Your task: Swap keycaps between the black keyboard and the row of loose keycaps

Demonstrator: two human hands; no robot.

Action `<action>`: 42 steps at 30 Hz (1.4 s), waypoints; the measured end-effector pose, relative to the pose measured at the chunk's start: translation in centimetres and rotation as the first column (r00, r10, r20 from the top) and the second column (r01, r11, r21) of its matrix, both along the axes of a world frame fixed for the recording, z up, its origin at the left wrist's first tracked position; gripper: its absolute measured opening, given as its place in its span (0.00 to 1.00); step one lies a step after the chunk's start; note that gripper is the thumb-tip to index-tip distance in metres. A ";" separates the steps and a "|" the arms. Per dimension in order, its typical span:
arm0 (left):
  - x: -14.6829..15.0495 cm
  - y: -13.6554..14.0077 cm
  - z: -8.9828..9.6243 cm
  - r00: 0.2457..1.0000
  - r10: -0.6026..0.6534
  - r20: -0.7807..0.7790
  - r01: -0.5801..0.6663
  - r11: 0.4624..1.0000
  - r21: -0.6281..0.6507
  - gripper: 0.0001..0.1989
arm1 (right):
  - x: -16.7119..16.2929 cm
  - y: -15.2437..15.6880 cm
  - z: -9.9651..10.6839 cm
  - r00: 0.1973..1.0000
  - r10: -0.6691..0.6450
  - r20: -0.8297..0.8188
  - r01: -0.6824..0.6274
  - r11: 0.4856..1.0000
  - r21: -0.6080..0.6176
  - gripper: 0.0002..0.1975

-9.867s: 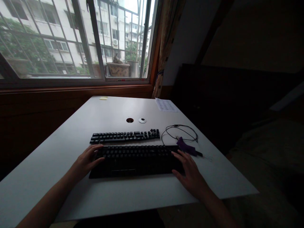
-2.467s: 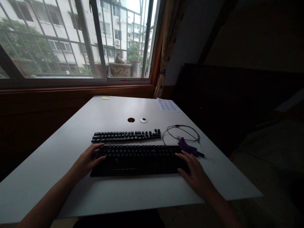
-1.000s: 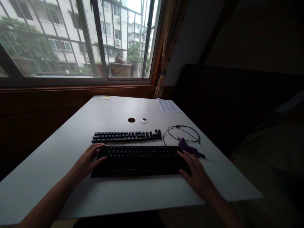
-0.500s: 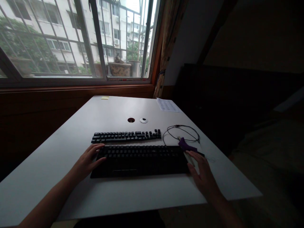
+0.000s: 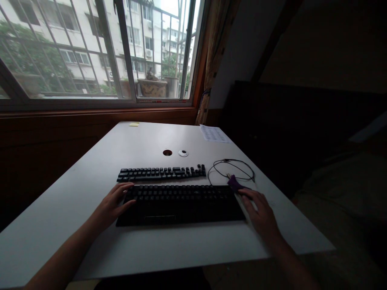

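A black keyboard (image 5: 181, 211) lies on the white table with its front edge toward me. My left hand (image 5: 116, 199) holds its left end, thumb over the keys and fingers at the back corner. Off the keyboard's right end, my right hand (image 5: 256, 205) has its fingers and thumb closed on a purple piece that looks like cloth (image 5: 235, 183). A small pale tip sticks out at the far end of the purple piece. What lies under my right fingers is partly hidden.
Behind the keyboard stretches a row of loose black keycaps (image 5: 160, 174). A coiled black cable (image 5: 249, 165) lies at the right. Farther back are a round table hole (image 5: 167, 153), its white cover (image 5: 183, 153), printed paper (image 5: 214, 134) and yellow sticky notes (image 5: 134, 124).
My right hand has moved slightly right and away from the keyboard's edge, its thumb drawing up toward the fingers at the purple piece. My left hand stays in place.
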State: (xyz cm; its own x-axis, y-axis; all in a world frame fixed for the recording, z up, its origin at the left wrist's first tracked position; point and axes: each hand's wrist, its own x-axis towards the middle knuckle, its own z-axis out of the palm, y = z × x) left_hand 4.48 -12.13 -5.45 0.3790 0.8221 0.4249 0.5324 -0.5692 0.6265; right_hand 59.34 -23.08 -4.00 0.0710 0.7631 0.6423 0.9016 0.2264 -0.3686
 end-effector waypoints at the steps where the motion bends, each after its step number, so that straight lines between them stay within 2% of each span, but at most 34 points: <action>1: 0.0 0.0 0.0 1.000 0.002 -0.001 -0.002 1.000 0.000 0.23 | 0.0 0.6 0.4 0.999 0.021 0.029 -0.021 1.000 0.011 0.11; 8: 0.1 -0.2 0.1 1.000 0.006 0.004 -0.006 1.000 -0.007 0.24 | -1.5 6.8 4.6 0.982 0.108 0.158 -0.109 0.994 -0.003 0.10; 12: 0.2 -0.3 0.1 1.000 0.010 0.008 -0.009 1.000 -0.009 0.23 | -2.7 10.9 6.3 0.971 0.129 0.203 -0.109 0.988 -0.109 0.11; 18: 0.0 -0.1 0.0 1.000 0.010 -0.002 -0.010 1.000 -0.010 0.23 | -4.2 17.2 6.6 0.950 0.150 0.273 -0.081 0.966 -0.247 0.10; 22: 0.2 -0.1 0.1 1.000 0.010 0.006 -0.010 1.000 -0.015 0.22 | -5.4 20.1 6.1 0.921 0.196 0.338 -0.065 0.930 -0.362 0.08; 30: 0.2 -0.2 0.0 1.000 0.004 0.013 -0.003 1.000 -0.020 0.23 | -6.6 22.4 5.2 0.870 0.232 0.434 0.005 0.877 -0.480 0.05; 42: 0.3 -0.3 0.4 1.000 0.014 0.016 -0.014 1.000 -0.021 0.22 | -7.0 23.3 4.4 0.827 0.272 0.492 0.010 0.868 -0.496 0.04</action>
